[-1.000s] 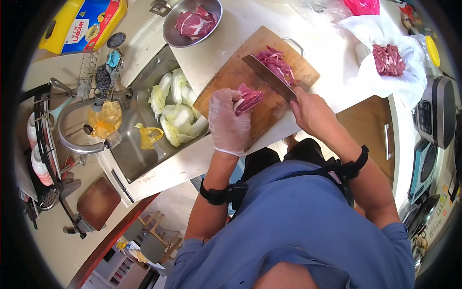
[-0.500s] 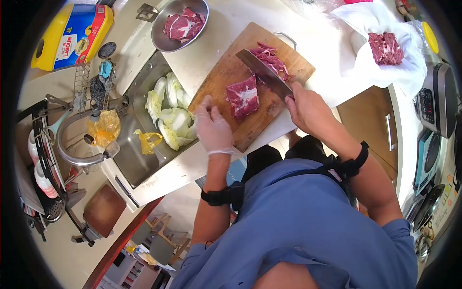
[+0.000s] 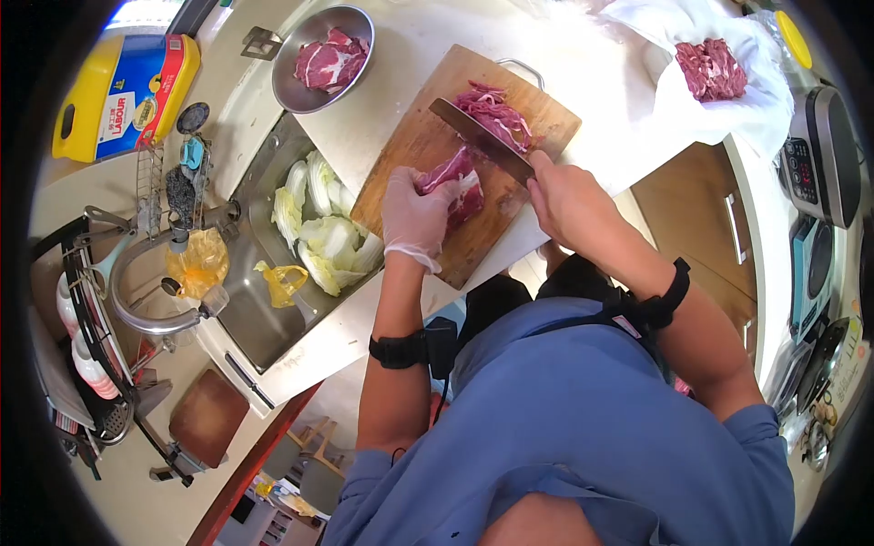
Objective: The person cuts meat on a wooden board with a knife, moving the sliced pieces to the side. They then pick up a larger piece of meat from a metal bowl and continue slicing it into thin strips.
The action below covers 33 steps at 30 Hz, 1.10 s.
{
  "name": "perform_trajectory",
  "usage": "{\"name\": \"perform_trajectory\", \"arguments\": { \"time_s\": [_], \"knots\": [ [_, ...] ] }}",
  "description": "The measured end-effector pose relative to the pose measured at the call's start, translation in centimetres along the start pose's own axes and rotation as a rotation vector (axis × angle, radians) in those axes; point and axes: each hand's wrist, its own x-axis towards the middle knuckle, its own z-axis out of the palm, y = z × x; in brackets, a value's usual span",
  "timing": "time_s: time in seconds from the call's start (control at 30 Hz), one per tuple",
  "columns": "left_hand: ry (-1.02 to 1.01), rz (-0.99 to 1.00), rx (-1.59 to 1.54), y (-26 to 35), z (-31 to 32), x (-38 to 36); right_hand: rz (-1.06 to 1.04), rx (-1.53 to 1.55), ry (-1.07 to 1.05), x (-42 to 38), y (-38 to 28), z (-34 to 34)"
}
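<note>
My left hand (image 3: 415, 217), in a clear plastic glove, grips a block of raw red meat (image 3: 466, 193) with a white fat streak, its thumb and fingers on either side. The meat rests on a wooden cutting board (image 3: 401, 173). My right hand (image 3: 566, 196) is wrapped round the handle of a cleaver (image 3: 482, 136), whose broad blade lies across the board just beyond the block. On the blade's far side sits a pile of sliced meat (image 3: 496, 114).
Left of the board, a sink (image 3: 255, 318) holds cabbage pieces (image 3: 332, 250) and a yellow bag. A metal bowl (image 3: 282, 77) with meat stands behind it. A white bag (image 3: 765, 118) with more cut meat lies at the right, near a black-panelled appliance (image 3: 824, 159).
My left hand has moved from beside the meat block onto it and taken hold, tilting it slightly. The cleaver stays between block and slices. The whole view has shifted a little.
</note>
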Motion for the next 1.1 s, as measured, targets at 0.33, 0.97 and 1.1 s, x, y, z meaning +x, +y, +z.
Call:
{"name": "perform_trajectory", "arguments": {
  "time_s": [0.33, 0.97, 1.1],
  "knots": [
    [-0.218, -0.16, -0.927, -0.5, -2.3, -0.7, -0.014, -0.019, 0.016, -0.1, 0.1, 0.7],
    [0.004, 0.406, 0.36, -0.7, -1.1, 1.6, 0.047, -0.004, -0.052, -0.2, 0.1, 0.5],
    [0.434, 0.457, 0.493, -1.6, 0.8, -0.8, 0.044, -0.013, -0.111, -0.3, -0.2, -0.3]
  ]
}}
